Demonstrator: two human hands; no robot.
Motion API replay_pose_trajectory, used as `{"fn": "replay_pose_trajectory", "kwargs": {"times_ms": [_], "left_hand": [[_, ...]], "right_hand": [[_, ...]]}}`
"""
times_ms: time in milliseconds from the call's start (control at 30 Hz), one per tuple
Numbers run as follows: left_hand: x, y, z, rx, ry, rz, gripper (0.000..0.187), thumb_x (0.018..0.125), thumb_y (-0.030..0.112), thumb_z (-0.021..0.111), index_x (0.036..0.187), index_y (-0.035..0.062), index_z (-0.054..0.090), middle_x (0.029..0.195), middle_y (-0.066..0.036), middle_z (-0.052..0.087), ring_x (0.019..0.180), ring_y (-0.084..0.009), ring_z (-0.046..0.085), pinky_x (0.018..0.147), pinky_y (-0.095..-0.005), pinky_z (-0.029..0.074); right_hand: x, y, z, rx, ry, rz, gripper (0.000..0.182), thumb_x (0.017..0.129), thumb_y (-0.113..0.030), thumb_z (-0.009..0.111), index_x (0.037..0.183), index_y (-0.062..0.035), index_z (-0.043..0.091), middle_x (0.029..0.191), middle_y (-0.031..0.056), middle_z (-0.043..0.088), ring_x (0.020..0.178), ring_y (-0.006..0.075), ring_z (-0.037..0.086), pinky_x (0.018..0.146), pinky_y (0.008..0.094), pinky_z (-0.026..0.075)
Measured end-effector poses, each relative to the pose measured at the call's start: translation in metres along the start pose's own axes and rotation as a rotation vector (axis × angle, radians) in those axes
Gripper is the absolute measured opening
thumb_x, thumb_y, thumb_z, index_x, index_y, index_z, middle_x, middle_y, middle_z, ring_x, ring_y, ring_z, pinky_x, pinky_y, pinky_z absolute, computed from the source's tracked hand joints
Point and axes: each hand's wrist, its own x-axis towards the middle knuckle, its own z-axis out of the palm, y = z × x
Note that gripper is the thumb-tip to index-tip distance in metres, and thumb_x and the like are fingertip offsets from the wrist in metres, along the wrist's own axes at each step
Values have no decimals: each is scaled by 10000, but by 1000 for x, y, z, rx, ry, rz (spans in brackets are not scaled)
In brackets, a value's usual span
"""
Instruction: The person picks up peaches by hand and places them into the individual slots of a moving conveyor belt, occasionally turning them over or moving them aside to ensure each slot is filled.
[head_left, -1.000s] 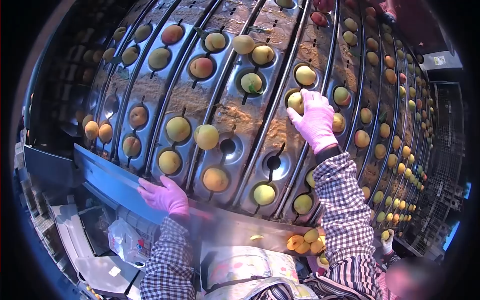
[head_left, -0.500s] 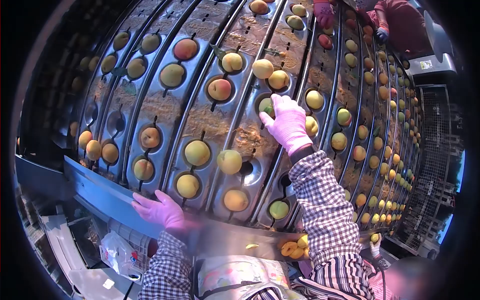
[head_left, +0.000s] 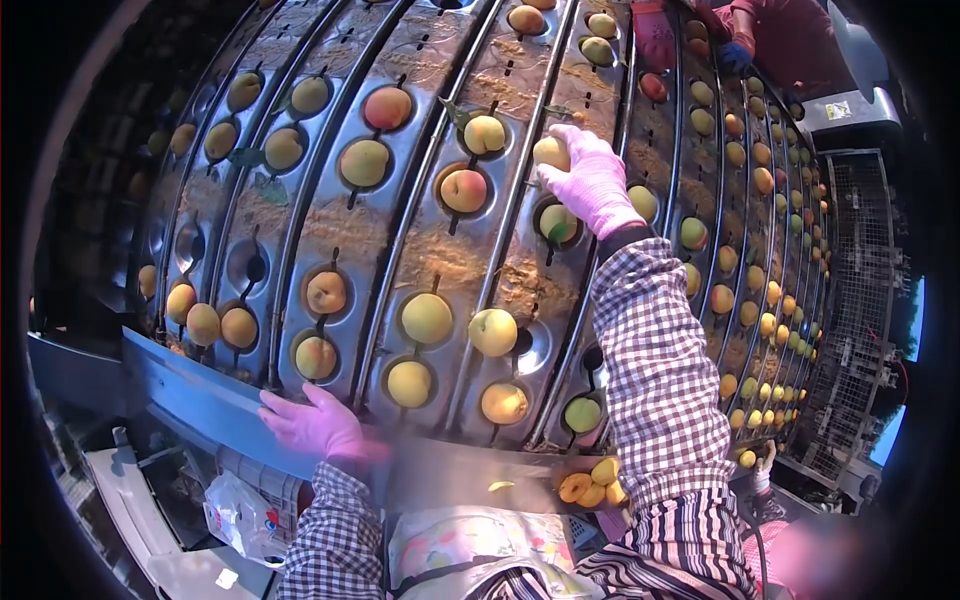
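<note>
My right hand (head_left: 592, 182), in a pink glove, has its thumb and fingers closed around a pale yellow peach (head_left: 551, 153) above the metal tray. The cup under that hand is hidden. Just below it, a greenish peach (head_left: 554, 221) with a leaf sits in its cup. My left hand (head_left: 318, 425), gloved in pink too, is empty with fingers apart, by the blue metal edge (head_left: 215, 385). Closest above it is a blushed peach (head_left: 315, 357) in a cup. A yellow peach (head_left: 493, 332) lies partly beside its cup, leaving the dark hole showing.
Rows of cupped metal trays (head_left: 345, 240) carry peaches and brownish pulp. Several cut and whole fruits (head_left: 592, 487) are heaped at the near ledge. Another person's gloved hand (head_left: 737, 55) is at the upper right. A plastic bag (head_left: 243, 515) hangs at lower left.
The trays with their fruit have shifted a little to the right and down. My right hand has left the greenish peach, moved up and closed on the loose yellow one. My left hand barely moved.
</note>
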Motion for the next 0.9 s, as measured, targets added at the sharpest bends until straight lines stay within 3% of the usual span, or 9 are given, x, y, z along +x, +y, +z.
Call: {"fn": "replay_pose_trajectory", "kwargs": {"times_ms": [67, 200, 400, 667, 800, 900], "left_hand": [[0, -1, 5, -44, 17, -15, 744, 975, 401, 545, 1542, 6, 268, 1543, -310, 311, 1438, -433, 325, 1185, -510, 274], [5, -13, 29, -38, 67, 14, 745, 984, 451, 507, 1531, -4, 284, 1520, -331, 329, 1417, -447, 346, 1152, -516, 307], [6, -9, 25, -16, 29, -13, 792, 981, 508, 476, 1546, 1, 250, 1536, -327, 304, 1421, -442, 343, 1160, -508, 288], [2, 0, 14, -7, -26, -59, 788, 989, 517, 439, 1554, 12, 222, 1550, -331, 274, 1425, -438, 340, 1166, -502, 291], [2, -2, 17, -26, 0, -52, 796, 983, 513, 462, 1556, 13, 226, 1544, -334, 286, 1422, -440, 346, 1162, -501, 297], [2, -1, 15, -30, 5, -50, 795, 982, 500, 479, 1555, 9, 228, 1547, -334, 280, 1426, -440, 341, 1165, -497, 296]], "right_hand": [[-38, 30, -2, 239, 133, -21, 567, 802, -313, 791, 1301, -123, 602, 1185, 164, 666, 1105, 335, 655, 971, 435, 507], [-157, 84, -14, 516, 111, 135, 492, 823, -249, 795, 1248, -70, 625, 1101, 169, 698, 1014, 275, 701, 907, 354, 549], [-286, 99, 16, 255, 68, 382, 527, 802, -313, 799, 1242, -88, 615, 1162, 140, 661, 1058, 296, 671, 921, 388, 531], [-295, 68, 42, -24, 82, 373, 598, 765, -439, 805, 1204, -73, 630, 1164, 108, 639, 1097, 300, 627, 922, 437, 510], [-278, 41, 35, -82, 249, 140, 592, 767, -422, 799, 1205, -58, 640, 1201, 115, 645, 1145, 319, 583, 961, 453, 472], [-245, -11, 37, 219, 175, -64, 598, 769, -373, 784, 1263, -81, 614, 1252, 128, 625, 1168, 328, 571, 996, 470, 446]]}}
